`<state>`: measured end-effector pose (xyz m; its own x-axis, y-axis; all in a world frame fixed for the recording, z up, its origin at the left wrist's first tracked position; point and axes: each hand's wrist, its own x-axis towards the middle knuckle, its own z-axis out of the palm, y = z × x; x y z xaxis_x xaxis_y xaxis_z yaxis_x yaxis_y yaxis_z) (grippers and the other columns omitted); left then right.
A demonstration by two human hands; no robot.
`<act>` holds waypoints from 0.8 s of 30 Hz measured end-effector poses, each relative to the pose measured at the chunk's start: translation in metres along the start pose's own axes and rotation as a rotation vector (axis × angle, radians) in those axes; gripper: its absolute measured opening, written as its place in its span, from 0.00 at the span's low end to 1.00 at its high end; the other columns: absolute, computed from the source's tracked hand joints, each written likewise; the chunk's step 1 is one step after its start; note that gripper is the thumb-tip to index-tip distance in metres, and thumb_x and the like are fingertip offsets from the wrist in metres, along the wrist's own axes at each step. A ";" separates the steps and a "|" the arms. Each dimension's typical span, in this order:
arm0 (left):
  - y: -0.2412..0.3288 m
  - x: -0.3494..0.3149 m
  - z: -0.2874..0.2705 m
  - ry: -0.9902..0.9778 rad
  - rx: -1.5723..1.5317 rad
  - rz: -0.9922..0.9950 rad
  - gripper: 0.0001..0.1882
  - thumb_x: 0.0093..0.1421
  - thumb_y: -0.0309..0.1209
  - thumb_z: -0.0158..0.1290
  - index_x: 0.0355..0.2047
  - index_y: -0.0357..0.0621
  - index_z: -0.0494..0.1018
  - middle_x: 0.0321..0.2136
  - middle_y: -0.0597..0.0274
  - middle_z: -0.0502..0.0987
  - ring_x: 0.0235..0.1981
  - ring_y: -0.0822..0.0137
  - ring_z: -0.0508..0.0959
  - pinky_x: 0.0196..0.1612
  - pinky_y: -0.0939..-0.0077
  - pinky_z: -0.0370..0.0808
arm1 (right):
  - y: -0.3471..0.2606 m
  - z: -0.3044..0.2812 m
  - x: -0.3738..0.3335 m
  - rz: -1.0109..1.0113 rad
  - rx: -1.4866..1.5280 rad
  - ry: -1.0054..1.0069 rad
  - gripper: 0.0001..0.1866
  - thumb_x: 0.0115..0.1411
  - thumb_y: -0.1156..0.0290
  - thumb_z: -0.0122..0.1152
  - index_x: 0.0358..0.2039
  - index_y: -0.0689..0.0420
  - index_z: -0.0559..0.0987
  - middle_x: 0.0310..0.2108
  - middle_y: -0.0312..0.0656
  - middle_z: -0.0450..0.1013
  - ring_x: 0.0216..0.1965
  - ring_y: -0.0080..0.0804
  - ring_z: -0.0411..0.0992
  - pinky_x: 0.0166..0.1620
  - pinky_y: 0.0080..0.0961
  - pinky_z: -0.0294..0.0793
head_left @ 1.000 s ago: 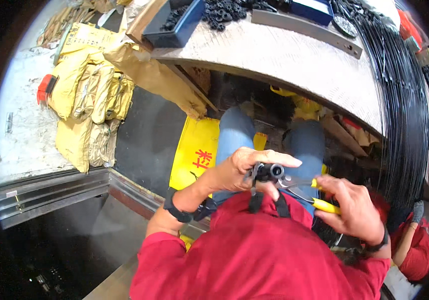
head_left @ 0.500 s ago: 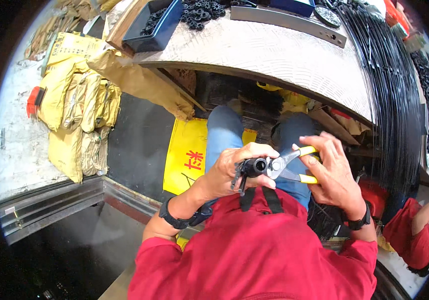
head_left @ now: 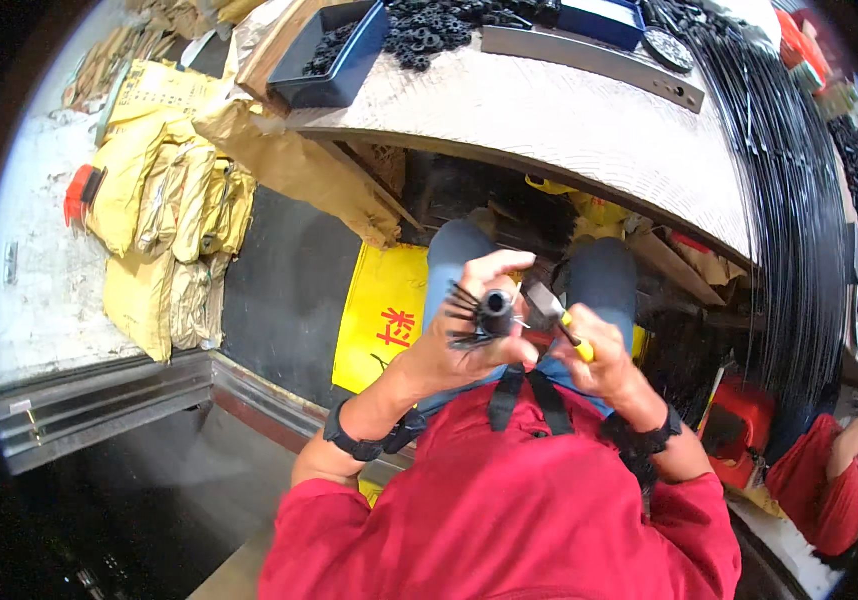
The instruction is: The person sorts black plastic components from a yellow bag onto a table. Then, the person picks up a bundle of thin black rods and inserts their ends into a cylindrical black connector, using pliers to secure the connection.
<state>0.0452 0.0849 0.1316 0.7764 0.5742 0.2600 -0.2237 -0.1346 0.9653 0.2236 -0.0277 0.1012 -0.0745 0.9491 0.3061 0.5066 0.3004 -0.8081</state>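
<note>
My left hand (head_left: 436, 348) is curled around a black tubular part (head_left: 496, 303), whose round hollow end points up at me. Thin black prongs fan out from its left side. In my right hand (head_left: 605, 362) are yellow-handled cutting pliers (head_left: 547, 302), gripped with the handles drawn together. The metal head is just right of the tube, smeared by motion; I cannot tell if it touches the part. Both hands are above my lap, in front of the red apron.
Ahead is a pale worktop (head_left: 569, 125) with a blue bin (head_left: 334, 55), black plastic parts (head_left: 429, 35) and a metal bar (head_left: 589, 68). Long black strips (head_left: 789, 190) hang over its right side. Yellow sacks (head_left: 164, 200) lie left. Another person's red sleeve (head_left: 829, 485) shows at right.
My right hand has moved left and closed the pliers' spread handles, turning the tool. The black part has shifted slightly left and up, its prongs now fanned toward the left.
</note>
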 end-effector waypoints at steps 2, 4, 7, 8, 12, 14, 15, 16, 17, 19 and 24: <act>0.005 0.004 -0.001 0.007 0.044 0.022 0.45 0.44 0.28 0.63 0.56 0.38 0.46 0.26 0.65 0.67 0.25 0.77 0.67 0.31 0.81 0.65 | 0.002 0.005 0.000 -0.024 0.176 0.068 0.08 0.44 0.79 0.62 0.26 0.60 0.72 0.24 0.46 0.68 0.24 0.40 0.68 0.25 0.29 0.67; 0.003 -0.004 -0.002 0.110 0.077 -0.022 0.41 0.47 0.20 0.54 0.57 0.38 0.42 0.28 0.62 0.68 0.27 0.74 0.70 0.33 0.78 0.67 | -0.018 -0.020 0.023 -0.102 -0.268 0.057 0.15 0.37 0.78 0.61 0.30 0.58 0.74 0.33 0.45 0.70 0.30 0.40 0.71 0.31 0.30 0.71; 0.007 -0.007 -0.015 0.027 0.240 -0.114 0.41 0.51 0.19 0.49 0.58 0.37 0.36 0.36 0.52 0.72 0.34 0.64 0.76 0.42 0.69 0.71 | -0.035 -0.047 0.050 -0.213 -1.011 0.012 0.20 0.47 0.67 0.50 0.44 0.52 0.72 0.53 0.40 0.61 0.54 0.30 0.61 0.58 0.42 0.50; 0.010 -0.007 -0.014 0.025 0.218 -0.161 0.41 0.52 0.19 0.49 0.59 0.37 0.34 0.35 0.51 0.73 0.33 0.63 0.76 0.41 0.69 0.72 | -0.035 -0.049 0.055 -0.255 -1.114 0.051 0.24 0.49 0.66 0.49 0.50 0.51 0.69 0.56 0.35 0.59 0.58 0.25 0.56 0.60 0.41 0.47; 0.011 -0.005 -0.022 -0.078 0.406 -0.062 0.42 0.53 0.20 0.49 0.60 0.40 0.32 0.27 0.52 0.75 0.32 0.61 0.78 0.38 0.69 0.74 | -0.031 -0.046 0.071 -0.493 -1.424 0.183 0.26 0.51 0.60 0.45 0.54 0.46 0.66 0.57 0.25 0.57 0.59 0.14 0.53 0.62 0.42 0.36; 0.012 -0.007 -0.022 -0.040 0.318 -0.127 0.42 0.54 0.21 0.49 0.60 0.41 0.32 0.25 0.53 0.75 0.32 0.60 0.78 0.37 0.69 0.75 | -0.030 -0.043 0.069 -0.469 -1.389 0.207 0.26 0.51 0.60 0.46 0.54 0.46 0.66 0.57 0.25 0.57 0.59 0.14 0.52 0.62 0.42 0.35; 0.013 -0.007 -0.021 0.005 0.223 -0.185 0.41 0.55 0.22 0.48 0.60 0.42 0.32 0.22 0.54 0.75 0.32 0.59 0.78 0.36 0.68 0.75 | -0.031 -0.043 0.067 -0.452 -1.362 0.223 0.26 0.51 0.59 0.46 0.54 0.46 0.66 0.57 0.25 0.57 0.59 0.15 0.52 0.62 0.42 0.35; 0.013 -0.006 -0.020 0.004 0.225 -0.184 0.41 0.55 0.22 0.48 0.60 0.42 0.32 0.22 0.54 0.75 0.32 0.59 0.78 0.36 0.68 0.75 | -0.031 -0.041 0.066 -0.413 -1.306 0.226 0.27 0.51 0.59 0.46 0.54 0.45 0.65 0.56 0.25 0.57 0.59 0.15 0.52 0.62 0.44 0.33; 0.012 -0.004 -0.020 0.002 0.203 -0.185 0.41 0.55 0.22 0.48 0.60 0.42 0.33 0.22 0.54 0.75 0.31 0.59 0.78 0.36 0.67 0.76 | -0.031 -0.042 0.066 -0.413 -1.306 0.228 0.27 0.51 0.59 0.46 0.54 0.45 0.65 0.56 0.25 0.57 0.59 0.15 0.52 0.62 0.44 0.33; 0.011 -0.005 -0.022 -0.006 0.158 -0.197 0.39 0.55 0.23 0.47 0.60 0.42 0.34 0.21 0.54 0.75 0.30 0.58 0.79 0.35 0.66 0.76 | -0.032 -0.041 0.064 -0.439 -1.397 0.202 0.26 0.52 0.59 0.46 0.54 0.45 0.66 0.56 0.25 0.57 0.60 0.16 0.52 0.62 0.45 0.32; 0.012 -0.004 -0.025 -0.060 0.211 -0.148 0.39 0.54 0.22 0.48 0.59 0.41 0.36 0.22 0.54 0.75 0.29 0.60 0.79 0.35 0.70 0.75 | -0.029 -0.037 0.062 -0.482 -1.422 0.201 0.25 0.52 0.59 0.48 0.52 0.44 0.67 0.57 0.25 0.57 0.60 0.16 0.52 0.62 0.47 0.32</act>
<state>0.0249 0.1008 0.1412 0.8262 0.5525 0.1102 0.0181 -0.2216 0.9750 0.2363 0.0183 0.1628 -0.4150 0.7262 0.5481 0.8611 0.1189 0.4944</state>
